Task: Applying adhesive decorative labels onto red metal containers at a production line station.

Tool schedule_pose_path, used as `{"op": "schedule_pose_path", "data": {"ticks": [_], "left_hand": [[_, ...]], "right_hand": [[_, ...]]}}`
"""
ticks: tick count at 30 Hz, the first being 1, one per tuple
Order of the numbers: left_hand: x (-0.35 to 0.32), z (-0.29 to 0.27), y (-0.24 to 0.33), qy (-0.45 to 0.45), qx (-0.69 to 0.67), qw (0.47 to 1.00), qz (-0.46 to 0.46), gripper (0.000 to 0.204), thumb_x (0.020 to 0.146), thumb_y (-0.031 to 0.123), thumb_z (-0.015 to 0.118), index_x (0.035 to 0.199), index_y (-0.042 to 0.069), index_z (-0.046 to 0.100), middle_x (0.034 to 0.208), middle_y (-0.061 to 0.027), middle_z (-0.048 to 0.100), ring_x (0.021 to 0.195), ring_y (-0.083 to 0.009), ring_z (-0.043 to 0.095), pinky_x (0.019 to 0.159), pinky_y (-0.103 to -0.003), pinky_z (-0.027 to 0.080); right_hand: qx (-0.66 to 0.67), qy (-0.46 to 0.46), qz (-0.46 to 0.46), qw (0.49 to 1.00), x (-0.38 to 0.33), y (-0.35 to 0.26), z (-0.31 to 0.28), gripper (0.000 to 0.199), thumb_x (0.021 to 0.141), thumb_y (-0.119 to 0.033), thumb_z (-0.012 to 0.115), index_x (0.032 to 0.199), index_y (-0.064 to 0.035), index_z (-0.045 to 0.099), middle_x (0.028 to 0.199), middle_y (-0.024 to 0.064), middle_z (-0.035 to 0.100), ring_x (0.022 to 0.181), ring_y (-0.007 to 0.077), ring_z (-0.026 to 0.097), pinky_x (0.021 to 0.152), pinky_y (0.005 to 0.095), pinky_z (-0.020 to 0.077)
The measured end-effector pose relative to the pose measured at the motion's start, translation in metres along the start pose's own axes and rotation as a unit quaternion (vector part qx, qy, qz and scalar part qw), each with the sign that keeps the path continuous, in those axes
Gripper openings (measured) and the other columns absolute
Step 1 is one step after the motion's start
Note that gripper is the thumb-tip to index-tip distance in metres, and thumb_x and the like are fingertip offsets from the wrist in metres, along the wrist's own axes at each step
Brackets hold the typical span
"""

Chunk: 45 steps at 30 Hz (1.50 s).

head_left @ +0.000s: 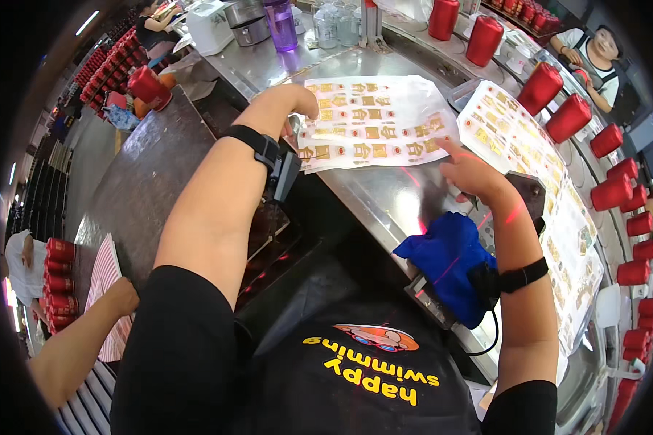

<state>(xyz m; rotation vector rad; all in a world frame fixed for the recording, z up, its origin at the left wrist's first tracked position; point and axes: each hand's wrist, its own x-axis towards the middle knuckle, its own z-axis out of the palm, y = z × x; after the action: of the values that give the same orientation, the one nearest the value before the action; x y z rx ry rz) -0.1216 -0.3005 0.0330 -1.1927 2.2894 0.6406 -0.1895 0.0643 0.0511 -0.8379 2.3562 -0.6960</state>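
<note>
A white sheet [406, 90] printed with rows of gold motifs and small red ovals lies on the metal table. At its left edge my left hand [295, 103] is bent down with fingers curled, closed on the sheet's margin; the fingertips are partly hidden. My right hand [474, 174] is by the lower right corner, index finger stretched onto the sheet and thumb apart. Beside it, a second gold-printed sheet [497, 119] lies to the right, with more such sheets below it. A blue cloth [446, 264] covers something near my right forearm.
Red canisters [540, 87] stand in a line along the conveyor at right. A purple bottle [281, 25], glass jars [337, 25] and metal pots [247, 22] stand at the back. A dark table [141, 181] is at left, with another person's hand [120, 297]. A co-worker [595, 58] sits across the conveyor.
</note>
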Motion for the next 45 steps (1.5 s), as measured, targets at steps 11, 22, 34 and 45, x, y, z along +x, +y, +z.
{"op": "schedule_pose_path", "data": {"ticks": [11,22,34,45], "left_hand": [[-0.050,-0.003,-0.011,-0.053,-0.092,0.993,0.049,0.086,0.081,0.044,0.069,0.147,0.010,0.027,0.150,-0.0197,0.029,0.106,-0.0373,0.059,0.079,-0.052,0.056],[-0.058,0.022,-0.006,-0.246,-0.612,0.736,0.151,0.046,0.093,0.038,0.056,0.124,0.004,0.053,0.119,-0.0208,0.057,0.090,-0.0357,0.065,0.068,-0.041,0.060],[-0.093,-0.013,0.184,0.037,-0.576,0.696,0.427,0.041,0.085,0.004,0.058,0.124,0.004,0.044,0.078,-0.0062,0.059,0.060,-0.0140,0.056,0.048,-0.023,0.043],[-0.072,0.067,0.279,-0.002,-0.341,0.798,0.497,0.051,0.080,0.004,0.054,0.130,0.007,0.047,0.088,-0.0089,0.060,0.071,-0.0133,0.057,0.058,-0.028,0.048]], "right_hand": [[0.406,0.013,-0.112,0.907,0.022,-0.079,-0.017,0.042,0.092,-0.015,0.055,0.132,-0.0050,0.052,0.104,0.0092,0.063,0.087,0.0155,0.059,0.066,0.0345,0.0544],[0.554,-0.059,-0.265,0.787,0.016,-0.115,-0.103,0.035,0.094,-0.014,0.053,0.126,0.0020,0.051,0.118,0.0168,0.060,0.105,0.0241,0.063,0.076,0.0402,0.0566],[0.525,0.199,-0.201,0.803,-0.069,-0.008,-0.226,0.014,0.089,-0.013,0.061,0.101,-0.0058,0.060,0.090,0.0155,0.066,0.078,0.0219,0.067,0.059,0.0407,0.0580],[0.529,0.333,0.011,0.780,-0.145,0.129,-0.130,0.036,0.091,-0.022,0.059,0.120,-0.0004,0.055,0.089,0.0146,0.065,0.067,0.0220,0.062,0.058,0.0346,0.0546]]}}
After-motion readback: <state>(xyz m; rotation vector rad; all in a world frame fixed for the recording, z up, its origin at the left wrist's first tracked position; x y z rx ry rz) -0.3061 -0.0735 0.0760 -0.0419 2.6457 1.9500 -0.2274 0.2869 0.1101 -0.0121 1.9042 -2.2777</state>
